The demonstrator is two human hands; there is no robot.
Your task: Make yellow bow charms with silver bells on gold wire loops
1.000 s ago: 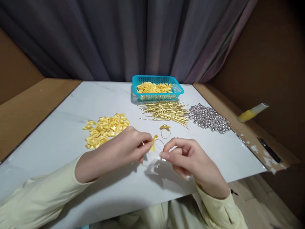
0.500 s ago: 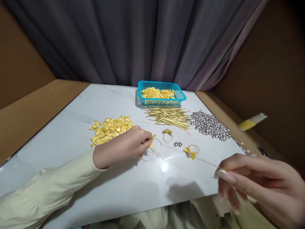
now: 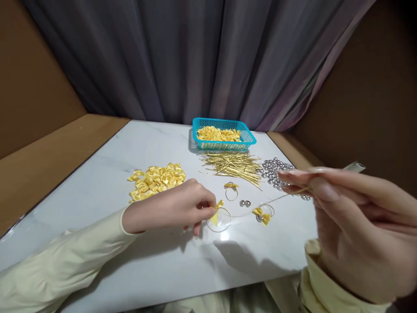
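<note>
My left hand (image 3: 195,206) is closed in a pinch on a yellow ribbon bow (image 3: 214,217). A thin gold wire ring (image 3: 230,217) loops out to the right of that bow. Raised at the right, my right hand (image 3: 352,208) pinches a thin cord (image 3: 278,198) between thumb and fingers. The cord runs left toward the bow, curving slightly. Between the hands lie a ring with a yellow bow and a silver bead (image 3: 261,216), another bow ring (image 3: 231,192) standing behind it, and two loose silver beads (image 3: 245,203).
Yellow bows (image 3: 158,179) lie heaped behind my left wrist. Gold wire pieces (image 3: 233,164) are piled in front of a blue basket (image 3: 250,140) of yellow bows. Silver beads (image 3: 273,167) spread at the right, partly hidden by my right hand. A grey curtain (image 3: 182,56) hangs behind.
My right hand has risen and come inward, and the cord has gone from taut to slightly slack. My left hand still pinches the bow, a little further right and lower in view.
</note>
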